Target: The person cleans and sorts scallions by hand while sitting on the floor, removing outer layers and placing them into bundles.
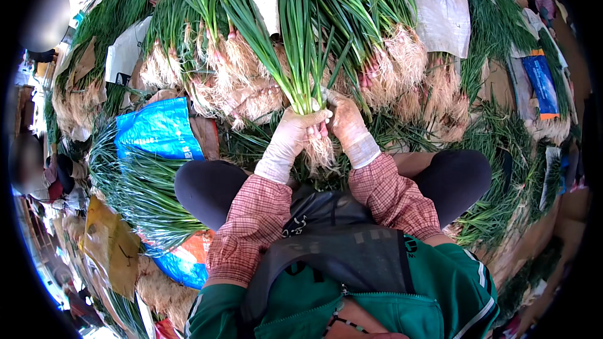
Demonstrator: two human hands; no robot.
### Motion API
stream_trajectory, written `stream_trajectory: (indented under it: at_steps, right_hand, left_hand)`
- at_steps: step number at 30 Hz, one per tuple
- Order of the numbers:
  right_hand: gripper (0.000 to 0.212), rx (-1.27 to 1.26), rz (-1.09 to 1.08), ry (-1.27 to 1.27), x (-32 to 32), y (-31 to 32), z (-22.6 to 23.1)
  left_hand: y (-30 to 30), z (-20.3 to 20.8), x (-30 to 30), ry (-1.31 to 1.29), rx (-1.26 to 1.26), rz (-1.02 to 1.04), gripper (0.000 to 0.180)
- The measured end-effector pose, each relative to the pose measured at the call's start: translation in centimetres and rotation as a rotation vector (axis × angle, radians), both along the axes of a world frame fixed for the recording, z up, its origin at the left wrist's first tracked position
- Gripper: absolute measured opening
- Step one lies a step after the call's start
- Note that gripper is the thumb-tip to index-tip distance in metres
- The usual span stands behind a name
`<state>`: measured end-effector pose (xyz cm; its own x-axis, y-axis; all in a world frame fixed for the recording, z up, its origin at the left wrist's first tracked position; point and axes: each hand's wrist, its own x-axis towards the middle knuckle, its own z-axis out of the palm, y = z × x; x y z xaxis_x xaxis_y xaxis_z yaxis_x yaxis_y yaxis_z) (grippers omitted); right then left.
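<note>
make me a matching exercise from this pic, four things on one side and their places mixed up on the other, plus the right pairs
Things
1. bunch of long green stalks with pale stringy roots
2. yellowish-brown plastic sheet
3. red-and-white checked cloth sleeves
4. dark green zip-up jacket with white stripes

Places
A. one on each arm
B. at the bottom edge, on the person's torso
C. gripped in the pale-gloved left hand
D. lower left of the picture

Pairs: 1-C, 2-D, 3-A, 4-B

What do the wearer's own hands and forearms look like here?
The left hand and right hand wear off-white gloves with wrinkled cuffs. Red-and-white checked oversleeves cover the forearms, above which green jacket sleeves show white stripes.
</note>
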<state>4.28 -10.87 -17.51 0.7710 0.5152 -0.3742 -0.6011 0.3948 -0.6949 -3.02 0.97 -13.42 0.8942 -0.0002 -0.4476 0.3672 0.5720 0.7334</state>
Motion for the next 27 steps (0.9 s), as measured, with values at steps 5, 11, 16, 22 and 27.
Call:
stream_trajectory:
  at_steps: [5, 11, 16, 22, 27]
  right_hand:
    - [0.020, 0.818, -0.081, 0.398, 1.0, -1.6, -1.8]
    - [0.027, -1.171, 0.366, -1.450, 1.8, -7.8, -1.7]
    - [0.028, -1.630, 0.131, -0.948, 5.3, -5.9, 0.1]
    - [0.030, -1.177, 0.294, -1.192, -1.5, -5.5, 3.4]
    - [0.041, -0.671, 0.331, -0.542, 1.5, -4.5, 2.7]
  left_hand:
    - [-0.2, 2.2, -0.6, -0.111, -0.077, -0.008, 0.014]
    - [0.9, 0.7, 0.0, -0.059, -0.305, -0.068, 0.035]
    - [-0.4, 0.4, 1.5, -0.060, -0.216, -0.095, 0.030]
    - [-1.2, -0.7, 1.1, -0.032, 0.083, 0.061, 0.019]
    - [-0.9, 0.3, 0.9, -0.047, 0.117, 0.002, 0.016]
